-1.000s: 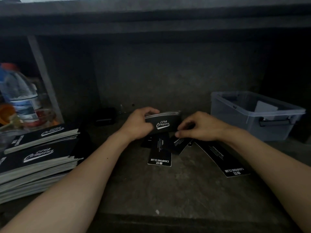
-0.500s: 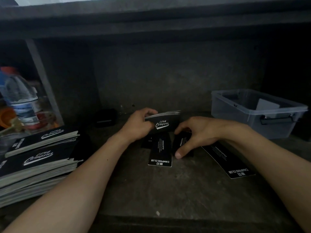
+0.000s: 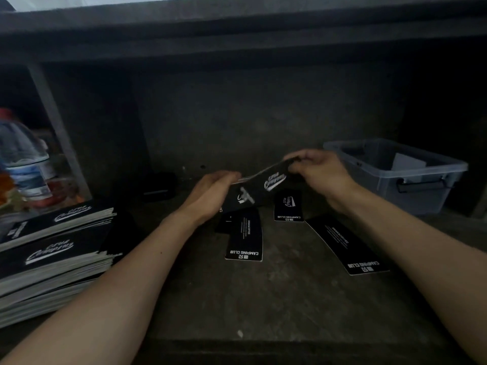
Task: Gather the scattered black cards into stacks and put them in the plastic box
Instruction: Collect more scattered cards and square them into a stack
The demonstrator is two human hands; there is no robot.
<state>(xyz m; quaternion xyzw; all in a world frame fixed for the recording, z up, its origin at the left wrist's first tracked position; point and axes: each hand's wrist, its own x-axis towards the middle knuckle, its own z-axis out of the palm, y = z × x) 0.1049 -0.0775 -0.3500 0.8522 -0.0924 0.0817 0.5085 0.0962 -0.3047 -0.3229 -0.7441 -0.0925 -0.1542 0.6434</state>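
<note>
Black card (image 3: 274, 180): pinched in right hand (image 3: 319, 175) grip, long axis 2-to-8 o'clock, meeting stack (image 3: 237, 201) clasped by left hand (image 3: 210, 196); loose cards (image 3: 245, 238) on surface (image 3: 290, 299) at 6 o'clock; box (image 3: 421, 191) at 3 o'clock, nearer the right hand.

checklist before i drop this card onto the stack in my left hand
1. Left hand grips the stack: ok.
2. Right hand pinches the card by its end: ok.
3. Card lined up with the stack: not ok, it juts out to the right at an angle.
4. Loose cards all gathered: not ok, at least three lie on the surface.
5. Plastic box uncovered: ok.
6. Room left in the box: cannot tell.
</note>
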